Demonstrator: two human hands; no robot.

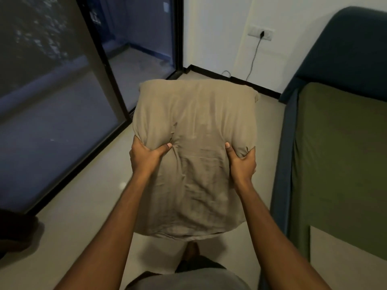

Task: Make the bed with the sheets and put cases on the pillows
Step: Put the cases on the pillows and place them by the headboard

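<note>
A pillow in a tan pillowcase (pixel 196 126) hangs in front of me over the floor, its filled part at the far end and loose, wrinkled case fabric drooping toward me. My left hand (pixel 146 155) grips the pillow's left side through the case, thumb on top. On the right side my right hand (pixel 240 160) grips it the same way. The bed (pixel 339 155) stands at the right, covered by an olive-green sheet, with a dark teal headboard (pixel 343 47) behind.
A dark glass sliding door (pixel 62 101) with a black frame fills the left. A wall socket (pixel 261 33) with a plugged cable sits on the white wall ahead. Beige floor lies between door and bed. A lighter cloth (pixel 347 260) covers the bed's near end.
</note>
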